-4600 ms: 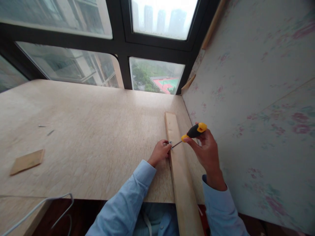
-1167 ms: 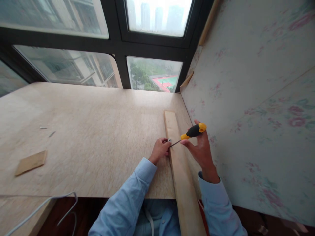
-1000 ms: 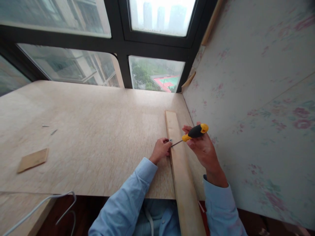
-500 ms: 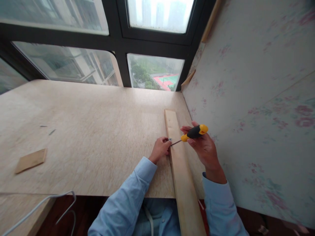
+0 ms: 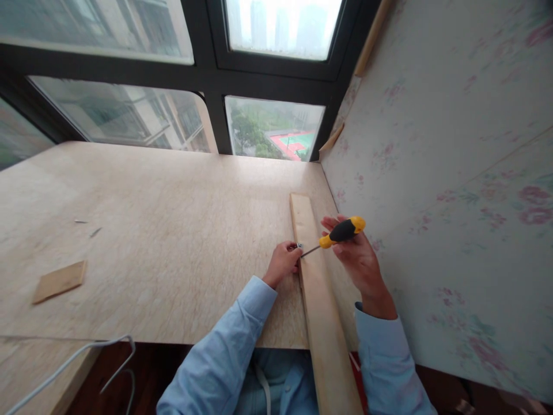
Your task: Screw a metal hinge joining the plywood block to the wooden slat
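Screwdriver (image 5: 343,231) with a black-and-yellow handle and thin metal shaft slants down to the left, its tip at the left long edge of a pale, flat wooden plank (image 5: 322,323). That plank lies along the right side of the beige, marbled surface (image 5: 194,230), its far end short of the far right corner and its near end jutting past the near edge.

The right hand (image 5: 362,266) holds the handle loosely, fingers partly extended behind it; how firm the hold is, I cannot tell. The left hand (image 5: 283,264) is closed at the plank's left edge, thumb and fingertips pinching a small silvery metal piece (image 5: 299,246) just beside the tip. What the tip meets is hidden by the thumb.

Good work here seems to call for the shaft in line with whatever it bears on, steady pressure along it, and short turns with the tip seated. The left hand should pin metal and wood together, its thumb clear of a slip.

Toward the surface's left side lie two slim silvery metal slivers (image 5: 80,221), too small to identify, and nearer the front a thin, tan wooden offcut (image 5: 59,281).
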`<state>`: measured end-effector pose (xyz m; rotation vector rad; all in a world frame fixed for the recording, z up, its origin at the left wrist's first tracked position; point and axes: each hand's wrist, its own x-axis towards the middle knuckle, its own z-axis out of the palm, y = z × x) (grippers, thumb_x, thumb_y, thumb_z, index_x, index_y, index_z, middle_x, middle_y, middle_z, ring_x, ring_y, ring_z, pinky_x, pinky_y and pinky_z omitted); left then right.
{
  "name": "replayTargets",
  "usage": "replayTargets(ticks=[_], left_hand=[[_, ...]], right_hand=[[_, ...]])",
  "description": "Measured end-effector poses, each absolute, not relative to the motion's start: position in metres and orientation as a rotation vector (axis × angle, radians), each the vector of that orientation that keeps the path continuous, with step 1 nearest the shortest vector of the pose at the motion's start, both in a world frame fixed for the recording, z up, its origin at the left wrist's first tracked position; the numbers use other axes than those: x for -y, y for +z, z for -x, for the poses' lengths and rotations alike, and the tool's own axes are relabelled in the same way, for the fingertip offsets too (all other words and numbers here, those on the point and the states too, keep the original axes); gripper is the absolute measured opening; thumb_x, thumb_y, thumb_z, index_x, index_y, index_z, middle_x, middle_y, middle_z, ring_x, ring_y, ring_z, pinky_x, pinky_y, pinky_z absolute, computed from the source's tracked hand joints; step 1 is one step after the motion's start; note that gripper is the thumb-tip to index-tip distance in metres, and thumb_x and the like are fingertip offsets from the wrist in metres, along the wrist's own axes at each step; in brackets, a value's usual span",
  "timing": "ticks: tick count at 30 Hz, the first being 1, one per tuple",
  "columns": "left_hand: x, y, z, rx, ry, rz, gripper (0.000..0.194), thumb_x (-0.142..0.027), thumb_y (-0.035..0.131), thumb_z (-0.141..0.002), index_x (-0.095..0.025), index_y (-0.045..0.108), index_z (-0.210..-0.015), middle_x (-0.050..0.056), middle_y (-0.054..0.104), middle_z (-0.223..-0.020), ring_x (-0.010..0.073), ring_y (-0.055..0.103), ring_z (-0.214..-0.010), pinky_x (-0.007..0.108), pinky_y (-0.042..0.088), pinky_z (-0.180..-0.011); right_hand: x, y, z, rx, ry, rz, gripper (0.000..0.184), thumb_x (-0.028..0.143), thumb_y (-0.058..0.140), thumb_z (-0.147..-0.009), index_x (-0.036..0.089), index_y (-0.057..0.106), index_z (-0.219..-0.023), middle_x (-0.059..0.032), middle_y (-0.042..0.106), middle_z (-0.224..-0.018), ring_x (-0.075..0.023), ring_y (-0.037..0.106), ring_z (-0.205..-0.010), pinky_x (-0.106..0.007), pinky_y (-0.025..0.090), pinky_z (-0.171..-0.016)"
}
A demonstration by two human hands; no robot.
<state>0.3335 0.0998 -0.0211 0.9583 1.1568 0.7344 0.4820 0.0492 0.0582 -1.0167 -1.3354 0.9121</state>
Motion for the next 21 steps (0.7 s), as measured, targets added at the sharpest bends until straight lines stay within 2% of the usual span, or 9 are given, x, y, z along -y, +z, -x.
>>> replayTargets(ticks=[3,5,7,8,10,14,16,18,21], left_hand=[[-0.1,-0.021,-0.333,-1.167,0.734,-0.976,0.025,-0.025,0.067,-0.077,-0.011,0.065,-0.097,0.005,0.066,-0.076,0.0086,0.057,-0.054,0.016,0.045,-0.046],[-0.099,-0.021,-0.332,-1.164,0.735,-0.993,0.024,-0.027,0.068,-0.077,-0.011,0.065,-0.095,0.005,0.065,-0.076,0.0086,0.057,-0.054,0.016,0.044,-0.045],[-0.099,-0.021,-0.332,-1.157,0.739,-0.999,0.024,-0.028,0.068,-0.077,-0.011,0.065,-0.095,0.005,0.066,-0.077,0.009,0.057,-0.055,0.016,0.044,-0.045],[-0.099,-0.021,-0.332,-1.156,0.741,-0.998,0.024,-0.028,0.068,-0.077,-0.011,0.065,-0.094,0.005,0.066,-0.077,0.0091,0.057,-0.055,0.016,0.044,-0.045],[-0.099,-0.022,-0.333,-1.155,0.744,-0.995,0.024,-0.028,0.068,-0.077,-0.011,0.065,-0.094,0.005,0.065,-0.075,0.009,0.056,-0.054,0.016,0.044,-0.045],[-0.1,-0.023,-0.333,-1.154,0.741,-0.993,0.021,-0.025,0.065,-0.078,-0.012,0.065,-0.094,0.003,0.063,-0.073,0.009,0.055,-0.051,0.018,0.044,-0.043],[-0.1,-0.024,-0.334,-1.161,0.739,-0.999,0.021,-0.025,0.064,-0.078,-0.011,0.065,-0.094,0.003,0.063,-0.073,0.0093,0.055,-0.051,0.018,0.044,-0.043],[-0.1,-0.024,-0.333,-1.166,0.732,-1.008,0.02,-0.025,0.063,-0.079,-0.012,0.065,-0.094,0.004,0.063,-0.074,0.0098,0.056,-0.052,0.019,0.045,-0.043],[-0.1,-0.023,-0.333,-1.162,0.724,-1.007,0.022,-0.027,0.065,-0.078,-0.012,0.065,-0.094,0.004,0.064,-0.076,0.0104,0.058,-0.054,0.018,0.045,-0.044]], right_hand=[[-0.048,0.055,-0.485,1.329,0.914,1.08,0.045,0.041,0.068,-0.082,0.028,0.054,-0.122,-0.0064,0.067,-0.118,-0.0247,0.064,-0.108,-0.047,0.052,-0.094],[-0.054,0.048,-0.485,1.303,0.703,1.193,0.038,0.041,0.078,-0.072,0.024,0.063,-0.102,-0.0036,0.071,-0.095,-0.0241,0.067,-0.091,-0.046,0.054,-0.087],[-0.061,0.043,-0.483,1.288,0.467,1.288,0.04,0.042,0.085,-0.06,0.022,0.062,-0.087,-0.0007,0.067,-0.083,-0.0226,0.065,-0.083,-0.043,0.054,-0.085],[-0.064,0.042,-0.482,1.301,0.398,1.315,0.043,0.043,0.087,-0.057,0.022,0.061,-0.084,-0.0004,0.065,-0.083,-0.0224,0.064,-0.084,-0.043,0.053,-0.086],[-0.065,0.044,-0.48,1.349,0.413,1.298,0.045,0.047,0.084,-0.06,0.023,0.061,-0.09,-0.0024,0.065,-0.091,-0.0231,0.062,-0.092,-0.043,0.051,-0.089],[-0.055,0.058,-0.477,1.357,0.787,1.084,0.044,0.048,0.068,-0.08,0.027,0.056,-0.117,-0.0074,0.062,-0.122,-0.0242,0.058,-0.115,-0.044,0.047,-0.099],[-0.05,0.062,-0.478,1.337,0.938,1.017,0.048,0.044,0.065,-0.084,0.03,0.049,-0.127,-0.007,0.06,-0.129,-0.024,0.057,-0.119,-0.047,0.046,-0.102],[-0.049,0.061,-0.478,1.335,0.993,1.026,0.049,0.042,0.067,-0.083,0.03,0.049,-0.128,-0.0068,0.064,-0.123,-0.0244,0.061,-0.114,-0.048,0.049,-0.099],[-0.056,0.052,-0.479,1.3,0.799,1.161,0.04,0.042,0.078,-0.072,0.024,0.06,-0.103,-0.0041,0.07,-0.098,-0.0228,0.067,-0.092,-0.044,0.054,-0.088]])
